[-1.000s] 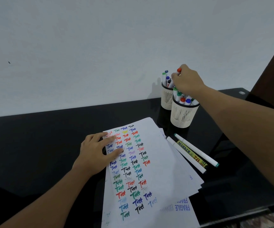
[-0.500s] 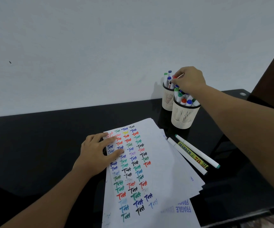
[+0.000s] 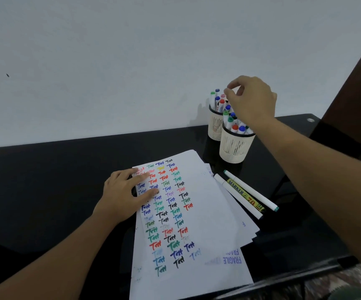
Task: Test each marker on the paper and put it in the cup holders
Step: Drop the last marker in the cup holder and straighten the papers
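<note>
The left hand point(image 3: 122, 197) lies flat on the top white paper sheet point(image 3: 207, 213) of a loose stack, its fingers point(image 3: 147, 192) straight and spread over the upper rows of coloured "Test" scribbles, pinning the sheet to the glossy black desk point(image 3: 45, 191). To the right of those fingers, just off the paper's edge, three untested markers lie side by side: a plain white marker point(image 3: 238, 197), a yellow-labelled black marker point(image 3: 245, 195) and a white marker with teal ends point(image 3: 251, 190).

Beyond them, under the right hand point(image 3: 251, 100), stand two cream slotted plastic cup holders, the near cup holder point(image 3: 233, 148) touching the far cup holder point(image 3: 215, 124), both packed with upright capped markers. A second ago the right hand's fingers pinched a red-capped marker point(image 3: 221, 105) above the far cup; now that marker stands in the cup, and the fingers point(image 3: 231, 87) have lifted just above it, thumb and forefinger loosely curled and empty.

That marker looks done, so the likely next step is to reach back for one of the three lying beside the paper.
</note>
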The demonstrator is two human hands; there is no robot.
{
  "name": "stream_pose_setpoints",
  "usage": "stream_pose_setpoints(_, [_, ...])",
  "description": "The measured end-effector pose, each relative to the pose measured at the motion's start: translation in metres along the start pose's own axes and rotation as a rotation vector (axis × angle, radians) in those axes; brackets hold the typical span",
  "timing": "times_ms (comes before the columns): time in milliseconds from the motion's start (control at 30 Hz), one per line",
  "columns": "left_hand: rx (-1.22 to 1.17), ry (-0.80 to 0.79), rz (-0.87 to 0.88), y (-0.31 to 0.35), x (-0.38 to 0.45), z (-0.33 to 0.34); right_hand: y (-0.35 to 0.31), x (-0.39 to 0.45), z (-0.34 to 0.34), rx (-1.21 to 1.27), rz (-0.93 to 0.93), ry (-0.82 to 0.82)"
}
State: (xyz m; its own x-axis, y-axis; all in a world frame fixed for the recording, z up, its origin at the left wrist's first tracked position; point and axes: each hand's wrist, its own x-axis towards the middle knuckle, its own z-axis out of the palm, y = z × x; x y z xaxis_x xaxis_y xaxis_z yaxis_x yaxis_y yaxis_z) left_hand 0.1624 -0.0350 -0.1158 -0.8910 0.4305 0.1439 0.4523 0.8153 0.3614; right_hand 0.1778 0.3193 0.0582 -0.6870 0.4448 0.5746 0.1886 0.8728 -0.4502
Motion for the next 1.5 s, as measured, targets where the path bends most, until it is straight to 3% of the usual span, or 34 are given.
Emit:
stream_pose_setpoints(133, [-0.034,0.025,0.019,0.002,-0.003,0.0,0.002,-0.063,-0.014,0.099,0.027,0.084])
stream_pose_setpoints(233, [-0.094,0.044,0.012,0.006,-0.008,-0.003,0.014,-0.114,-0.013,0.178,0.097,0.035])
stream_pose_setpoints(433, [-0.108,-0.064,-0.028,0.015,-0.01,-0.012,0.051,-0.177,0.006,-0.022,0.195,-0.432])
stream_pose_setpoints(567, [-0.209,-0.031,-0.109,0.033,-0.02,-0.015,0.061,-0.186,0.003,-0.211,0.228,-0.595])
stream_pose_setpoints(667, [-0.25,-0.014,-0.122,0.045,-0.038,-0.01,0.066,-0.186,0.004,-0.199,0.222,-0.59])
stream_pose_setpoints(900, [-0.013,-0.065,-0.035,0.049,-0.055,0.003,0.065,-0.189,0.007,-0.117,0.255,-0.62])
stream_pose_setpoints(1033, [0.016,-0.095,-0.03,0.049,-0.055,0.002,0.058,-0.192,0.01,-0.217,0.179,-0.654])
stream_pose_setpoints(1333, [0.062,-0.073,-0.014,0.047,-0.053,0.006,0.05,-0.2,0.014,-0.361,0.003,-0.57])
stream_pose_setpoints(1500, [0.013,-0.02,0.007,0.049,-0.054,0.005,0.041,-0.194,0.001,-0.221,0.042,-0.52])
